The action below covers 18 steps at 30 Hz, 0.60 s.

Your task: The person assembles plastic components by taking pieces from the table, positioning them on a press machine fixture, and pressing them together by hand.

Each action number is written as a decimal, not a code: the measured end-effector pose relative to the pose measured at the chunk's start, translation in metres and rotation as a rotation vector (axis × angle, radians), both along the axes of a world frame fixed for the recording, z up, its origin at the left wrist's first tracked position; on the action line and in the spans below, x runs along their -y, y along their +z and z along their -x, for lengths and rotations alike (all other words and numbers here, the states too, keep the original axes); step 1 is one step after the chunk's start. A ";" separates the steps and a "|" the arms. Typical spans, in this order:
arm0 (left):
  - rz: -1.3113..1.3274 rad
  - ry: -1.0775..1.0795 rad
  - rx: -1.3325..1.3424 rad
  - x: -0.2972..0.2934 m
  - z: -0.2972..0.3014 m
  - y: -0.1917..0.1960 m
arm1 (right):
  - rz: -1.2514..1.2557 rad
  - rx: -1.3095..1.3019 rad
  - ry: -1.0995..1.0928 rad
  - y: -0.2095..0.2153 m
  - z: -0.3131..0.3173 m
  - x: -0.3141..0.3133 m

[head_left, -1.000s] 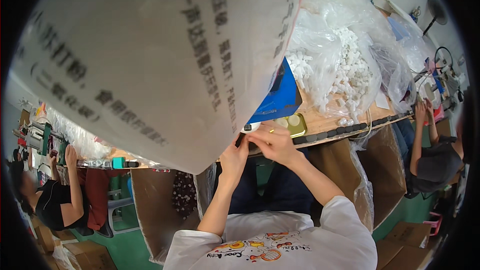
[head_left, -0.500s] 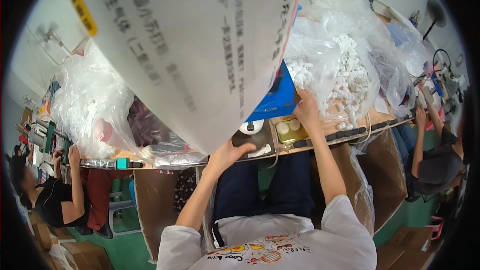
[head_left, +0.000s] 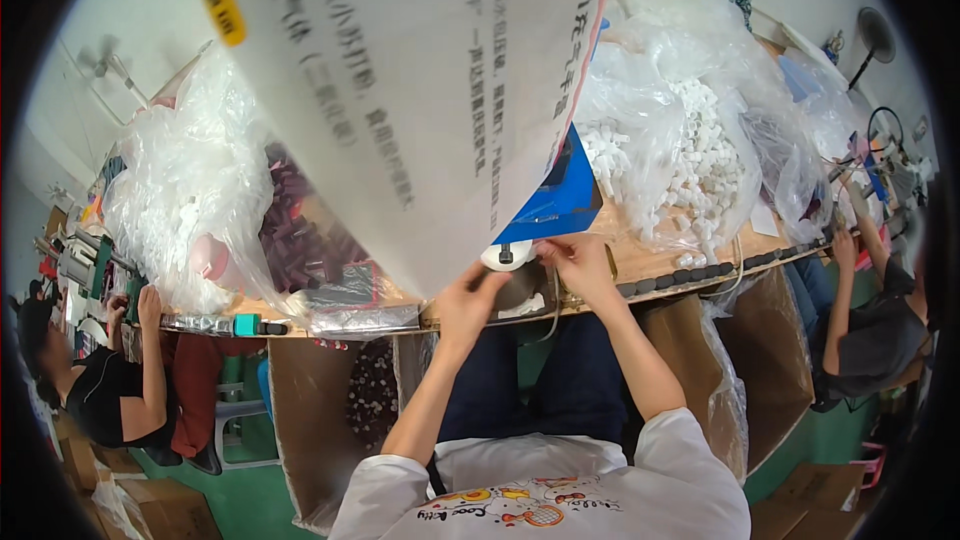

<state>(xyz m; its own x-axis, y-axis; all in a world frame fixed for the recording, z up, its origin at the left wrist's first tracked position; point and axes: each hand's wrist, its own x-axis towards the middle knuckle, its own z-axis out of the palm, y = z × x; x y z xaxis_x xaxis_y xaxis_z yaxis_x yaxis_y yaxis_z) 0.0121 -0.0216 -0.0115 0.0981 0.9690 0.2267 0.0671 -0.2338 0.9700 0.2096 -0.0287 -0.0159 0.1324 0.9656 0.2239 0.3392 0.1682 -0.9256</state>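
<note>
Below a blue machine housing (head_left: 550,208), at the table's near edge, sits a white round part (head_left: 504,257) with a dark pin at its middle. My left hand (head_left: 466,308) is just left of it, fingers bent together and partly behind a hanging printed sheet. On the other side my right hand (head_left: 580,268) has its fingertips pinched together at the white part's right edge. Whatever either hand holds is too small or hidden. The printed white sheet (head_left: 400,120) with a yellow tab covers much of the machine.
Clear plastic bags spill small white pieces (head_left: 690,170) at right; another bag (head_left: 180,210) stands left. Dark maroon pieces (head_left: 305,225) lie beside it. Cardboard boxes (head_left: 330,420) stand below the table edge. Co-workers sit at both sides, one in black (head_left: 120,390).
My right hand has come left from the yellowish tray of white round pieces to the white round part. My left hand has shifted right and its fingers have drawn together.
</note>
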 end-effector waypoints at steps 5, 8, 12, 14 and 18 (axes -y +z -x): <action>-0.073 -0.057 -0.434 -0.025 0.057 0.035 | -0.003 0.126 0.058 0.016 0.016 0.002; 0.120 -0.276 -1.171 0.000 0.121 0.072 | -0.053 0.310 0.073 0.016 0.017 0.003; -0.098 0.131 -1.203 0.020 0.170 0.059 | -0.280 0.623 0.151 0.012 0.044 -0.003; -0.277 0.272 -0.929 -0.005 0.133 0.063 | -0.415 0.667 0.140 0.020 0.049 0.005; -0.305 0.178 -0.882 -0.078 0.091 -0.002 | -0.506 0.603 0.066 0.001 0.050 0.003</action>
<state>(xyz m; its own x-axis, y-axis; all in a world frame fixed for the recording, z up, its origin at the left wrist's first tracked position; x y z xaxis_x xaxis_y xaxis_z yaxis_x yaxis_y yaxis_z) -0.0792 0.0568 -0.0131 0.2115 0.8973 0.3874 0.8054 -0.3845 0.4511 0.1592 -0.0318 -0.0153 -0.2055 0.7287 0.6532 0.7327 0.5571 -0.3909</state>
